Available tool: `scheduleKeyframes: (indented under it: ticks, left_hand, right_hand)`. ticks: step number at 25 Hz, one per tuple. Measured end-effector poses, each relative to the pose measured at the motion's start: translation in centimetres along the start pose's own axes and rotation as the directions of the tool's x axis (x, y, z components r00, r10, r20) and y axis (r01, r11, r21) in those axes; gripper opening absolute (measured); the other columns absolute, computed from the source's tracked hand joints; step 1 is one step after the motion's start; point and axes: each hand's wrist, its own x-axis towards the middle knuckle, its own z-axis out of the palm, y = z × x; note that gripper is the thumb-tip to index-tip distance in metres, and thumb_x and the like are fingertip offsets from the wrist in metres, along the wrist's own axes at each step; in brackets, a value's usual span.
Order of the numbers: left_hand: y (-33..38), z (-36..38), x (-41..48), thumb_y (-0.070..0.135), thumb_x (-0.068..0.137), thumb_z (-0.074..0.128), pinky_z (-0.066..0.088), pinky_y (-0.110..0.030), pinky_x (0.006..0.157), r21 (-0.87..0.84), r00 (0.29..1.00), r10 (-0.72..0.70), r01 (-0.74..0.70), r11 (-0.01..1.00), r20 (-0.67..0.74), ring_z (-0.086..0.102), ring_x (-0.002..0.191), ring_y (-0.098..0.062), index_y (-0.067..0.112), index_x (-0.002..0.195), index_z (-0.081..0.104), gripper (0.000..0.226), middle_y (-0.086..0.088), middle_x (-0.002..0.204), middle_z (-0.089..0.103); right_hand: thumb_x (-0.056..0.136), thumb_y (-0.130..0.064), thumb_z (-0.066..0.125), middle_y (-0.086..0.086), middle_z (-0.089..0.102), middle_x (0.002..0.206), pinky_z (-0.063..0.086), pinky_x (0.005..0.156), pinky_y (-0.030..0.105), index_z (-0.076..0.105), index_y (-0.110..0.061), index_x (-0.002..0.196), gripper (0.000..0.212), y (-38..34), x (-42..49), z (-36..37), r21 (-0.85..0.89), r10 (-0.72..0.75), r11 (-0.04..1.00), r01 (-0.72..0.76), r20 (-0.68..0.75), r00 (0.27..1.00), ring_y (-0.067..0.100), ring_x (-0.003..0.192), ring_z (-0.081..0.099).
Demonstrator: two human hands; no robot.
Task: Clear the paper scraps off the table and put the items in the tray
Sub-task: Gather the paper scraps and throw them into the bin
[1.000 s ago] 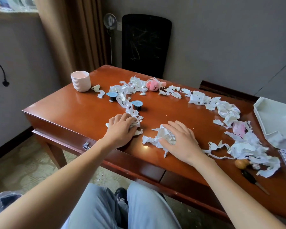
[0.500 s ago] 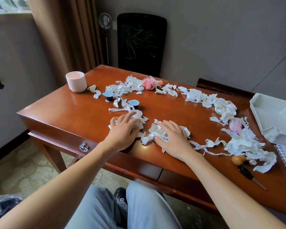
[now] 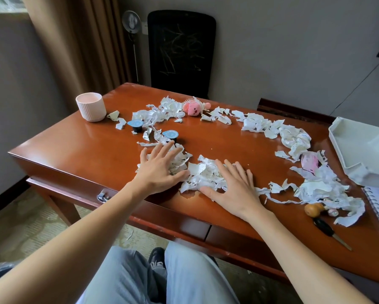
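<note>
Raking paper scraps (image 3: 206, 174) along the table (image 3: 85, 154) near edge; left hand (image 3: 160, 167) and right hand (image 3: 230, 189) flat, fingers spread, pressing adjacent piles; scraps likely light, flimsy, prone to scatter; best scooped from outer edges; tray (image 3: 364, 150) far right.

Nothing legible: print on the paper scraps (image 3: 204, 172) and blue capsule lids (image 3: 170, 134) is too small.

- black chair (image 3: 181, 53) with pale scratch marks across its back, standing against the grey wall (image 3: 283, 51);
- brown curtain (image 3: 85, 40) hanging at the left;
- small round device (image 3: 131, 21) on a thin pole, between curtain and chair;
- pale patterned carpet (image 3: 19, 227) on the floor
</note>
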Motion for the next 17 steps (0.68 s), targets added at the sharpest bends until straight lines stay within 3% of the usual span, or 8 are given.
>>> scheduleKeyframes:
  ticks: [6,11,14,17]
  left_hand:
    - [0.0,0.6,0.1,0.069,0.088,0.04,0.005,-0.05,0.117,0.002,0.997,0.034,-0.034,0.999,-0.064,0.021,0.145,-0.016,0.038,0.146,0.035,0.067,0.008,0.154,0.033]
    - [-0.4,0.9,0.0,0.062,0.088,0.048,0.018,-0.043,0.115,-0.077,0.988,0.038,-0.05,0.996,-0.147,0.036,0.132,-0.017,0.036,0.136,0.048,0.055,0.007,0.135,0.047]
    - [-0.6,0.9,-0.1,0.06,0.088,0.05,0.022,-0.04,0.113,-0.1,0.985,0.028,-0.045,0.994,-0.171,0.039,0.125,-0.018,0.031,0.135,0.048,0.055,0.006,0.126,0.047]
    - [-0.5,0.9,-0.1,0.059,0.088,0.051,0.023,-0.039,0.111,-0.117,0.983,0.021,-0.043,0.992,-0.184,0.04,0.122,-0.018,0.027,0.135,0.048,0.056,0.005,0.121,0.046]
  right_hand:
    - [0.072,-0.092,0.033,-0.012,0.003,0.163,-0.005,0.12,0.049,0.001,-0.044,0.153,0.099,-0.7,2.4,0.3,0.042,-0.041,0.998,0.042,-0.038,0.998,0.014,0.149,-0.008]
    - [0.081,-0.079,0.038,-0.014,0.003,0.163,-0.003,0.12,0.048,0.008,-0.048,0.151,0.082,-1.6,4.3,0.7,0.007,-0.224,0.974,0.225,-0.062,0.973,0.011,0.149,-0.007]
    - [0.085,-0.068,0.044,-0.014,0.018,0.16,0.009,0.119,0.043,0.024,-0.045,0.149,0.071,-1.9,5.4,1.1,0.042,-0.235,0.97,0.239,-0.091,0.968,0.009,0.147,0.005]
    - [0.089,-0.058,0.047,-0.014,0.041,0.147,0.021,0.108,0.036,0.046,-0.036,0.14,0.056,-2.2,6.0,1.5,0.001,-0.232,0.972,0.236,-0.181,0.956,0.01,0.135,0.026]
